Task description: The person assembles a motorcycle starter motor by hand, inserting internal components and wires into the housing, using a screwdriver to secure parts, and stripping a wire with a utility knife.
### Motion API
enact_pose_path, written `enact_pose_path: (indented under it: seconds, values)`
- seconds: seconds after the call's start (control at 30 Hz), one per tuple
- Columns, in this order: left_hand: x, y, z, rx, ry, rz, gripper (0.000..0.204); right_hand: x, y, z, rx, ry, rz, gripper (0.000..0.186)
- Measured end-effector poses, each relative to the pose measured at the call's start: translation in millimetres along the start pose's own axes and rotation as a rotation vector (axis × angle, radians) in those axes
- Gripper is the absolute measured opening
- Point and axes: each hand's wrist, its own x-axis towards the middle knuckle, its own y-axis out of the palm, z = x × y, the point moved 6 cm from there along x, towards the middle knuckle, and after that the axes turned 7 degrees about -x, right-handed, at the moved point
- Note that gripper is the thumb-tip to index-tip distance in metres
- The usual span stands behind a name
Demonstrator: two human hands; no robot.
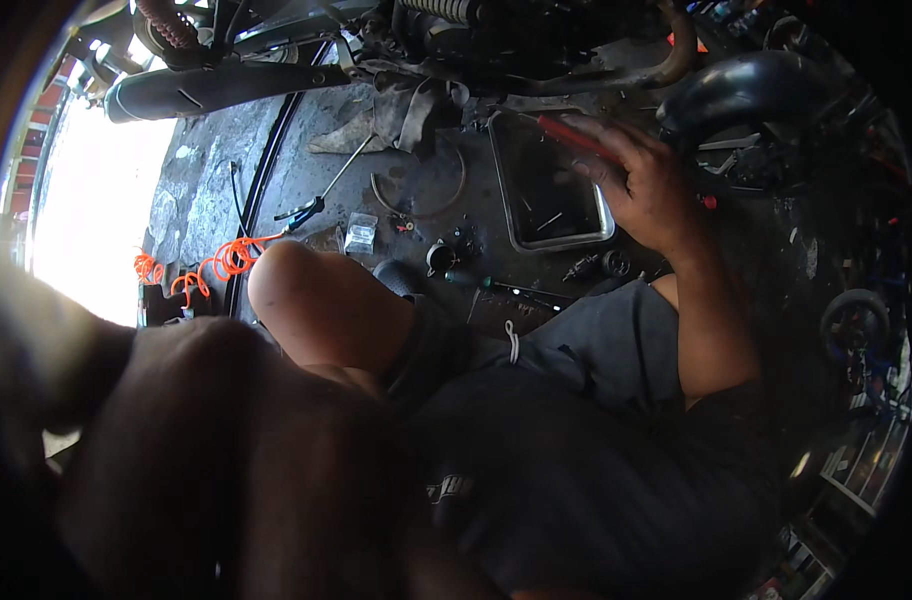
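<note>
My right hand [641, 185] is closed round a slim red-handled tool [581, 138]. It hangs over the right side of a shallow metal tray [514, 240], and the tool points up and to the left. Thin metal pieces [549, 221] lie in the tray. Very close to the camera, my left hand [216, 440] fills the lower left as a dark blur. How its fingers are set, and whether they hold anything, does not show.
Across the top is a motorcycle's underside with its exhaust silencer [211, 92]. An orange coiled air hose [234, 257] runs to a blow gun [306, 210]. A grey rag [416, 115], a clear plastic packet [361, 233], a screwdriver [466, 279] and a black curved fender [746, 90] lie around.
</note>
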Motion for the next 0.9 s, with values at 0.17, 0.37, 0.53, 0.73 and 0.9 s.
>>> enact_pose_path:
  seconds: [0.17, 0.37, 0.53, 0.73, 0.9]
  values:
    - [1.0, -1.1, 0.6, 0.028, 0.006, -0.019, 0.013, -2.1, -0.8, 0.2, -0.031, 0.015, -0.016, 0.039]
    - [4.6, 0.0, 3.3, 0.085, 0.016, -0.042, 0.016, -3.4, -2.8, -0.9, -0.030, 0.003, -0.024, 0.038]
    - [-4.0, -9.0, -6.4, 0.276, 0.128, -0.160, 0.018, 2.3, -3.6, 2.7, -0.025, -0.011, -0.038, 0.039]
    - [-45.8, -105.3, -10.5, 0.370, 0.343, -0.665, 0.020, -2.1, -30.2, 20.6, 0.363, 0.046, -0.126, 0.037]
    - [-116.6, -163.3, -7.3, 0.162, 0.428, -0.888, 0.028, -21.5, -33.3, 40.1, 0.684, 0.028, -0.228, 0.042]
